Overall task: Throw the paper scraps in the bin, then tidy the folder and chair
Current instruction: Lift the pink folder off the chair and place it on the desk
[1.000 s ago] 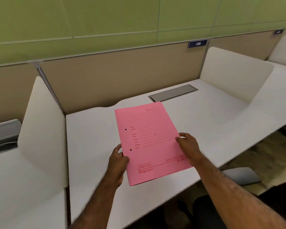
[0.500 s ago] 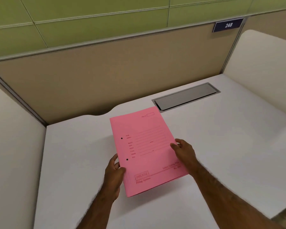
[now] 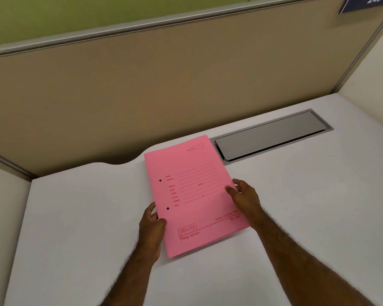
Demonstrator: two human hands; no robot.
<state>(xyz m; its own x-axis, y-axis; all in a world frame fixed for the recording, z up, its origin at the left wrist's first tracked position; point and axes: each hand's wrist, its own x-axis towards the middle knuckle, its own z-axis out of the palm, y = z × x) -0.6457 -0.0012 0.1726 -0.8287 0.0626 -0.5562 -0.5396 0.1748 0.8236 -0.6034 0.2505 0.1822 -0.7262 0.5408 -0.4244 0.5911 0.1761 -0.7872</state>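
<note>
A closed pink folder with red printed lines and two punch holes lies low over the white desk, its far corner near the back cut-out. My left hand grips its left edge, thumb on top. My right hand pinches its right edge, thumb on the cover. No paper scraps, bin or chair are in view.
A grey metal cable flap is set into the desk just right of the folder's far end. A tan partition closes the back, with white side dividers at right and left. A blue number plate sits top right.
The folder has come down and forward toward the desk's back, still held by both hands. The view has closed in on the desk, and the chair seen earlier is out of frame.
</note>
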